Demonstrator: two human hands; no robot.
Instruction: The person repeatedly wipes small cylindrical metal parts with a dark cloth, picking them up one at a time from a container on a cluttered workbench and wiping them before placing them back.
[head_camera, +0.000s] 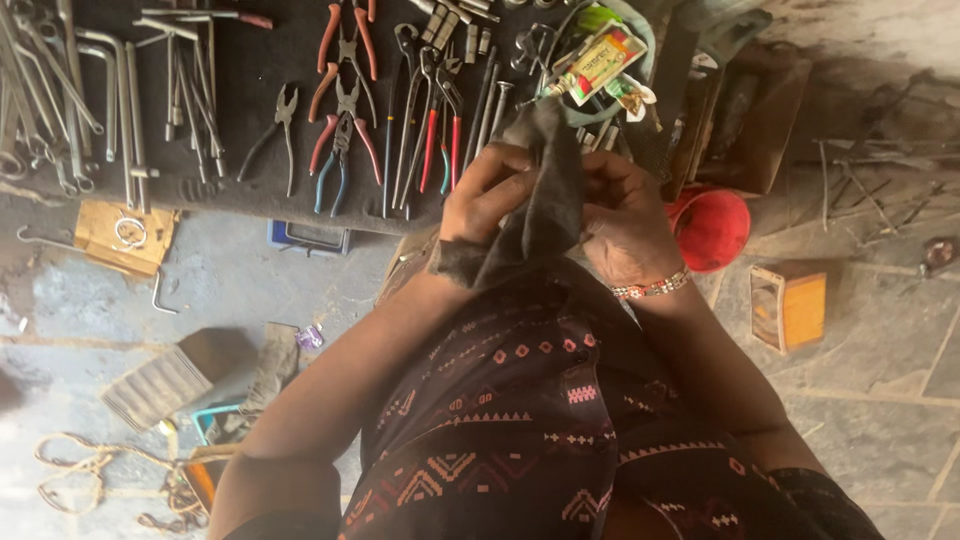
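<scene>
While spanners (100, 90) and pliers (345, 130) lie in rows on a dark mat (250, 150) at upper left, the left hand (490, 195) and the right hand (625, 225) are both closed around a dark grey cloth (545, 200), held between them at centre; a red funnel (712, 228) rests on the stone floor (880, 400) just beside the right hand.

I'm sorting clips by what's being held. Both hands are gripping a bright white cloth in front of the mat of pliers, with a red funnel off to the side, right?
Not quite: the cloth is dark grey, not bright white, as the head view shows. The rest holds: the left hand and right hand both hold it in front of the mat of pliers, with the red funnel beside them.
</scene>
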